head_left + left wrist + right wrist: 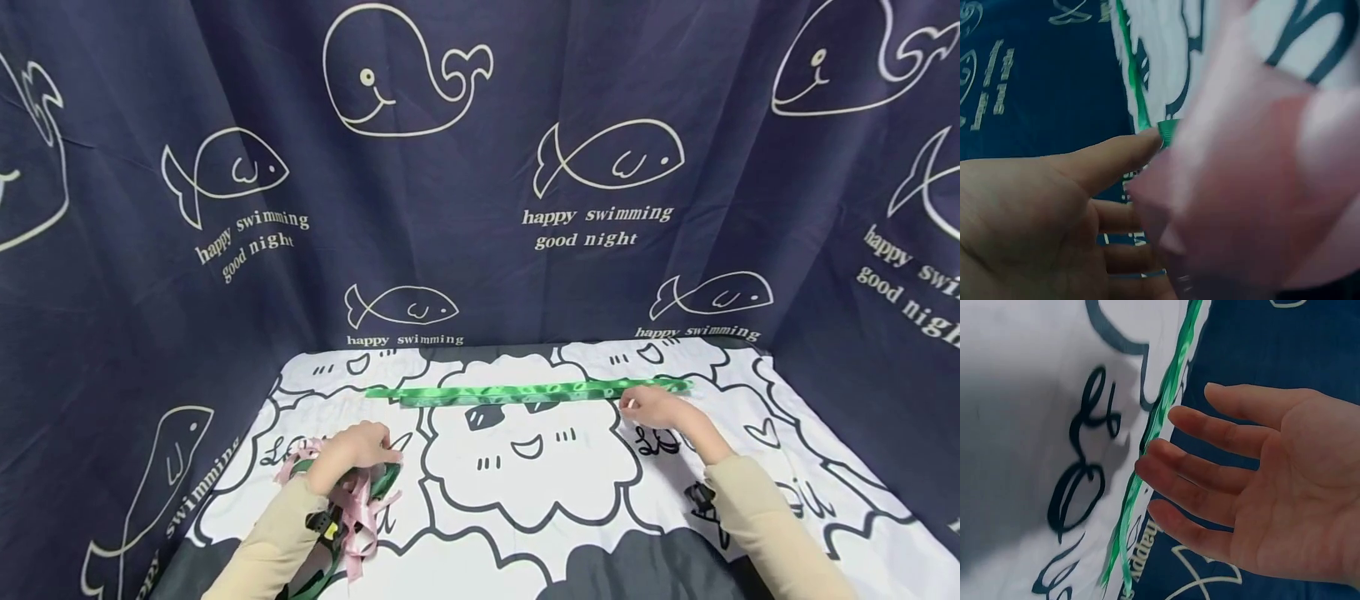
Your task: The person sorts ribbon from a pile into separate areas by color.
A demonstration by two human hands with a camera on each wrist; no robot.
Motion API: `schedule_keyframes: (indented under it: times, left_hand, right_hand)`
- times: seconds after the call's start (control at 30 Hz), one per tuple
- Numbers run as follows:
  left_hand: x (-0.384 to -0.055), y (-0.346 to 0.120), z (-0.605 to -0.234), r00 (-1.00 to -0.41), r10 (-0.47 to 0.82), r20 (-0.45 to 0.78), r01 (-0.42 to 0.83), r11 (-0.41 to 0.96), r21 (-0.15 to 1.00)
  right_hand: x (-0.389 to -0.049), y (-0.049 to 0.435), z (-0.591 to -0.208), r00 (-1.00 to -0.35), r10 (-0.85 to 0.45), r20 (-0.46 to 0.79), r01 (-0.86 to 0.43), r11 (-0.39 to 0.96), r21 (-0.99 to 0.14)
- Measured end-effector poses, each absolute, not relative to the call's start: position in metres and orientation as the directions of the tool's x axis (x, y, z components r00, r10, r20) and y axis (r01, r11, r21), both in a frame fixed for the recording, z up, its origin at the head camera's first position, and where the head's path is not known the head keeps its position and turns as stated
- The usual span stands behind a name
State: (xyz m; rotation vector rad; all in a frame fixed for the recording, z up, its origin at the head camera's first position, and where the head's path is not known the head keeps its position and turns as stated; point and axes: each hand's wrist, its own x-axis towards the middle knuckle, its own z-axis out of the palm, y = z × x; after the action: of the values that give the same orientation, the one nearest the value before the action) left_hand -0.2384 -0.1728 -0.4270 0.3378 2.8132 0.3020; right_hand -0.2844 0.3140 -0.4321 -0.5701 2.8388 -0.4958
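Long shiny green ribbon strips [517, 392] stretch across the far side of the cloth, partly overlapping. Near their right part is my right hand [656, 407]; its loosely bent fingers [1185, 472] lie at the strip's edge, apparently touching it. A tangle of pink and dark green ribbons [360, 521] lies under and around my left hand [366, 444] and wrist. In the left wrist view, the thumb tip meets a small green ribbon piece [1167, 132], while blurred pink ribbon [1241, 181] hides the other fingertips. Whether they pinch the ribbon is unclear.
A white cloth [480, 492] with black cloud drawings and lettering covers the table. Dark blue curtains [480, 208] printed with whales and fish rise behind it and at both sides. A black strap [322, 523] goes round the left wrist.
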Motion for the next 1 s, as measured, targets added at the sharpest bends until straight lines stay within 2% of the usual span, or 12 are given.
schedule_keyframes:
  times: [0.17, 0.43, 0.73, 0.9, 1.0]
  left_hand:
    - [-0.225, -0.166, -0.427, -0.931, 0.244, -0.270, 0.197, 0.962, 0.188]
    - [-0.224, -0.167, -0.436, -0.910, 0.353, -0.217, 0.291, 0.918, 0.269]
    - [-0.234, -0.168, -0.426, -0.848, 0.525, -0.076, 0.424, 0.757, 0.498]
    - [-0.237, -0.162, -0.421, -0.805, 0.588, -0.081, 0.409, 0.649, 0.642]
    - [-0.238, -0.157, -0.419, -0.792, 0.604, -0.092, 0.385, 0.611, 0.691]
  right_hand:
    - [-0.279, 0.299, -0.431, -0.897, -0.412, -0.158, -0.336, 0.869, -0.363]
    - [-0.272, 0.272, -0.427, -0.859, -0.488, -0.155, -0.398, 0.827, -0.397]
    - [-0.272, 0.246, -0.425, -0.769, -0.633, -0.088, -0.530, 0.708, -0.467]
    - [-0.273, 0.232, -0.426, -0.717, -0.695, -0.051, -0.583, 0.639, -0.502]
    - [-0.272, 0.224, -0.425, -0.698, -0.715, -0.050, -0.581, 0.605, -0.544]
